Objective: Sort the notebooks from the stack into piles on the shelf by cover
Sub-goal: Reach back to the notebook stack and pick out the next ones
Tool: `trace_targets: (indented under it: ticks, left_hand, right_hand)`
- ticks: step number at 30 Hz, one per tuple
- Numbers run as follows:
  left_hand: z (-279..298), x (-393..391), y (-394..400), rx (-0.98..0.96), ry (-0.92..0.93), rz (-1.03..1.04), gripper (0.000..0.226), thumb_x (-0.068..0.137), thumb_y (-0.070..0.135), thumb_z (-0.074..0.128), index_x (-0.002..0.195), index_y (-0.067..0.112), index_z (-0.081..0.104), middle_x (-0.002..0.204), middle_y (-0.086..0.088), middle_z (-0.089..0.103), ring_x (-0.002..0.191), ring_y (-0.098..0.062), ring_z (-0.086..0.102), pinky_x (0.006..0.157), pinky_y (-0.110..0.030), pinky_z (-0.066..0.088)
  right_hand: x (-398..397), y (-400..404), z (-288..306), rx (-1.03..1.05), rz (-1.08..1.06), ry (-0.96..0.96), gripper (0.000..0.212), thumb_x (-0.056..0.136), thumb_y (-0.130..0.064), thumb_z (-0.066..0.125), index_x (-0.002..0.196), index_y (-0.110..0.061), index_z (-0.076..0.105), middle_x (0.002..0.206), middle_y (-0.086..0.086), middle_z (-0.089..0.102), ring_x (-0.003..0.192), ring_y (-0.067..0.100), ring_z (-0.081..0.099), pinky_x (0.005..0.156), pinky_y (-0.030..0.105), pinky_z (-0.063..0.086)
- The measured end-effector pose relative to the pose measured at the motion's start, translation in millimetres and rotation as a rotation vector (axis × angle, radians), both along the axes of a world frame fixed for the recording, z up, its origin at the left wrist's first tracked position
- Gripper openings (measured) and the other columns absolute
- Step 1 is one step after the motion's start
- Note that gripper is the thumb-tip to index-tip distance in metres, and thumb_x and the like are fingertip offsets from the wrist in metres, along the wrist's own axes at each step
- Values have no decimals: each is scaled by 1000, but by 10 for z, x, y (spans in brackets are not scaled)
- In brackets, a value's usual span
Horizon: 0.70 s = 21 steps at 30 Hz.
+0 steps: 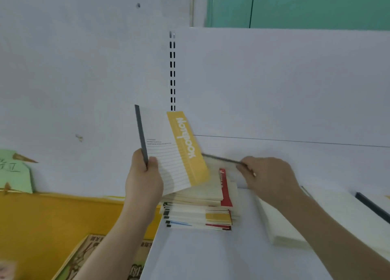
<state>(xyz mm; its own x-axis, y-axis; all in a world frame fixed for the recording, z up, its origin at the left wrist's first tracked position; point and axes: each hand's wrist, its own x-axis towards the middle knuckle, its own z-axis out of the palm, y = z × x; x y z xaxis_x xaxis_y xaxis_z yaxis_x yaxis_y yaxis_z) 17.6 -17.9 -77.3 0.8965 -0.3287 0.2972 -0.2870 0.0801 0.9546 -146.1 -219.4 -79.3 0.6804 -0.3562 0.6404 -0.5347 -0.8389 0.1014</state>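
Notebooks lie in a stack [198, 212] on the white shelf [211, 256], with one cream pile [295, 220] at its right. Nearest, at lower left, a printed box [88, 256] sits on a yellow surface [42, 220]. The left hand [144, 178] pinches one yellow-banded notebook [171, 151] upright by its dark spine; its inverted title reads "Notebook". The right hand [268, 174] pinches a second, blurred notebook [223, 160] above the stack's red-banded cover [225, 189]. Behind stands a slotted rail [172, 72].
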Motion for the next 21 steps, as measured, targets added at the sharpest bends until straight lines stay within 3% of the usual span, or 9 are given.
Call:
trace_targets:
  ticks: [3,6,9,13,15,18,21]
  left_hand:
    - [14,11,2,-38,9,11,19,107,25,35,117,35,47,96,15,58,89,-13,55,74,-40,49]
    - [-13,-102,-87,-51,53,-68,21,106,28,38,117,40,52,101,13,64,97,-19,60,86,-47,53]
    - [-36,-323,-220,-131,111,-204,22,106,29,40,112,40,59,104,8,72,102,-21,66,93,-49,53]
    - [-22,-521,-317,-257,149,-300,27,107,38,36,104,33,62,100,9,74,101,-17,70,85,-37,54]
    - [-67,-542,-317,-243,104,-330,22,104,45,40,106,37,61,102,14,73,100,-10,70,90,-38,54]
    - [-121,-535,-316,-210,53,-342,19,104,26,49,112,42,57,106,15,72,101,-9,69,92,-43,56]
    - [-136,-541,-316,-237,32,-356,19,104,24,49,111,38,59,104,11,72,99,-14,69,86,-42,58]
  right_hand:
    - [-101,59,111,3,43,-314,23,97,-30,56,78,-17,63,50,-9,50,42,16,46,43,26,40]
    - [-57,357,105,-99,124,-460,20,95,-27,54,85,-18,69,59,-5,60,50,21,54,48,31,45]
    - [121,726,-128,-230,264,-400,24,93,-23,58,108,-11,73,95,3,74,82,24,68,73,35,54]
    - [244,1050,-438,-134,222,-257,43,97,-31,46,125,-4,64,126,15,65,114,28,63,92,38,53]
    - [193,1109,-486,-100,207,-211,48,98,-35,43,129,-4,61,132,18,60,119,31,59,96,40,50]
    - [45,1105,-470,-96,258,-214,45,98,-35,43,128,-6,63,136,14,58,124,29,55,102,42,44]
    - [-123,974,-428,41,176,-304,47,100,-39,42,135,-10,56,144,7,51,132,25,47,106,44,41]
